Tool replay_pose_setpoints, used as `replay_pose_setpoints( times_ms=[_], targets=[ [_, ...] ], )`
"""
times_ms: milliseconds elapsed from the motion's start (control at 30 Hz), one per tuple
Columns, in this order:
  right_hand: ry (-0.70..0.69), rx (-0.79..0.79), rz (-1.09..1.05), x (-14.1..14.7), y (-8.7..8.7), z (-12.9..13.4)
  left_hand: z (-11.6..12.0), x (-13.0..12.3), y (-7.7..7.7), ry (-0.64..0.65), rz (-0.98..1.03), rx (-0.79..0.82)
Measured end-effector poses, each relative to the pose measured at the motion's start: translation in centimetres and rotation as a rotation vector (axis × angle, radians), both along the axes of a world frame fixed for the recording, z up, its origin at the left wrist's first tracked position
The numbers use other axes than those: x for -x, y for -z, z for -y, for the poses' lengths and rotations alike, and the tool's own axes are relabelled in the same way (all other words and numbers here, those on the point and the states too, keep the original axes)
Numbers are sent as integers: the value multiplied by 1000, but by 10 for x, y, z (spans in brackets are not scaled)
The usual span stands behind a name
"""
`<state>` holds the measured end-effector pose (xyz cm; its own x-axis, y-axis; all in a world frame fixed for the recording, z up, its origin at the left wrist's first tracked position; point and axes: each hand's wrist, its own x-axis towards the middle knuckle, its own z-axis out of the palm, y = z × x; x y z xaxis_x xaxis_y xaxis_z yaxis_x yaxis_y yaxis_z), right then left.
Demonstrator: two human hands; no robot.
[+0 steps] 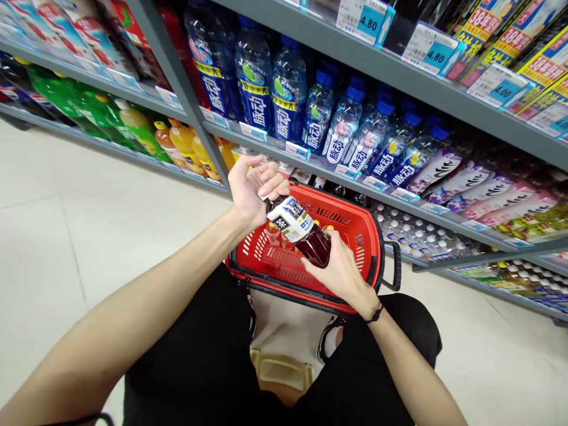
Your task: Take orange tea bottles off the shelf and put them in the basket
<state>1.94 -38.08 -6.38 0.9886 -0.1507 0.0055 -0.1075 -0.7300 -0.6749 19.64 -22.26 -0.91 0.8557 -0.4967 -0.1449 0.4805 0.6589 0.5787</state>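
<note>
A dark tea bottle (290, 219) with a white label lies tilted over a red shopping basket (248, 260). Its base rests in my right hand (339, 269), thumb and fingers closed around it. My left hand (252, 189) is at the bottle's upper end, with curled fingers around the neck; the cap is hidden there. Below the bottle, inside the basket, a few small bottles with orange drink (273, 234) show in part. The basket stands between my knees, its black handle (393, 266) hanging out at the right.
Shelves rise in front, with blue-capped drink bottles (314, 112) in a row and price tags (298, 151) along the edge. Green and orange soda bottles (180, 139) fill the lower left shelf. A grey upright post (190, 89) divides the shelving. Pale floor tiles (57, 219) lie around me.
</note>
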Motion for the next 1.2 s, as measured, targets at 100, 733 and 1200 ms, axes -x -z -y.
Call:
replay_pose_setpoints(
  times_ms=[100, 733, 1200],
  targets=[
    [-29, -74, -131, 0, -5, 1, 2, 3, 0, 25, 22, -10],
    [-91, 66, 339, 0, -5, 23, 6, -2, 0, -94, -149, 158],
    [-106, 368, 545, 3, 12, 42, 10, 3, 6, -84, 4, -50]
  ],
)
